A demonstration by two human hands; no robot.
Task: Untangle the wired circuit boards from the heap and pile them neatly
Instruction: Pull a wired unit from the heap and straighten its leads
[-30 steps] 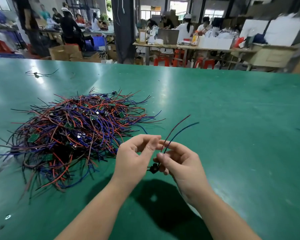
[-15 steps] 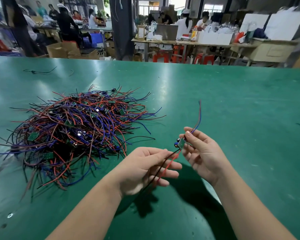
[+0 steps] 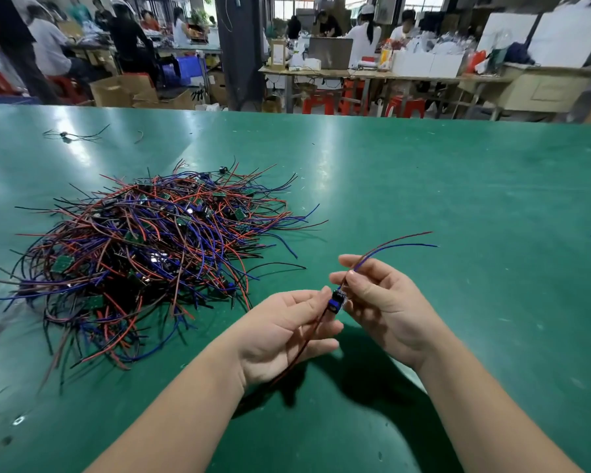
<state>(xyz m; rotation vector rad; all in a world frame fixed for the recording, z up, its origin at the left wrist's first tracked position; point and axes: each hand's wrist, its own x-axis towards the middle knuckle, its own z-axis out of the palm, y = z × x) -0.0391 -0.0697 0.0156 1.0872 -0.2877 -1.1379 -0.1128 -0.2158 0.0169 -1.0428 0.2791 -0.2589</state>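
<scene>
To the right of the tangled heap of red, blue and black wires with small green boards (image 3: 144,254) on the green table (image 3: 458,199), both hands held one small wired circuit board (image 3: 336,300) above the surface. The right hand (image 3: 386,302) pinched it between thumb and fingertips, and its red and blue leads (image 3: 400,242) pointed away from the heap. The left hand (image 3: 280,336), nearer the heap, curled its fingers round the red and black leads (image 3: 307,343).

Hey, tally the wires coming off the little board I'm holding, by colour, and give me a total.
Blue wire: 1, running up and right from the held board, past the right hand.
Red wires: 2, an upper red wire beside the blue one, and a lower red wire crossing the left hand.
Black wire: 1, close alongside the lower red.
Total: 4 wires.
</scene>
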